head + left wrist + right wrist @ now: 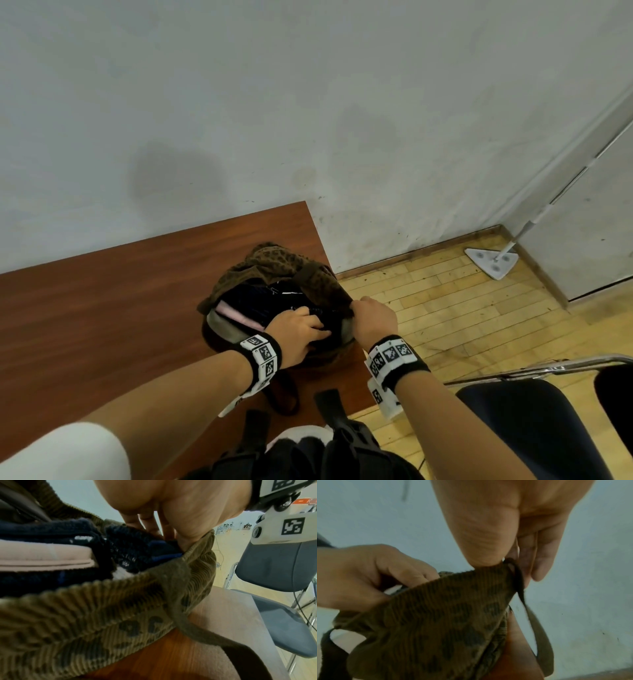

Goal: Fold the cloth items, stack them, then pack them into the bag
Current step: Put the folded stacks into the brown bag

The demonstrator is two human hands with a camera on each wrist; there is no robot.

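Observation:
A leopard-print corduroy bag (pixel 274 263) stands with its mouth wide at the right corner of the brown table (pixel 120 308). Inside lie a folded dark knit cloth (pixel 260 301) and a folded pink cloth (pixel 233 315) beside it. My left hand (pixel 308 325) grips the near rim, fingers tucked inside against the dark cloth (pixel 133 545). My right hand (pixel 363 305) pinches the rim's right end between thumb and fingers (pixel 527 566), by a strap. The rim (pixel 445 585) is stretched between both hands. The pink cloth (pixel 42 555) sits stacked among dark layers.
The bag's brown strap (pixel 284 394) loops onto the table near my body. The table's right edge runs just beside the bag, with wooden floor beyond. A dark chair (pixel 531 411) stands at the right. A white mop (pixel 493 260) leans in the corner. The wall rises behind the table.

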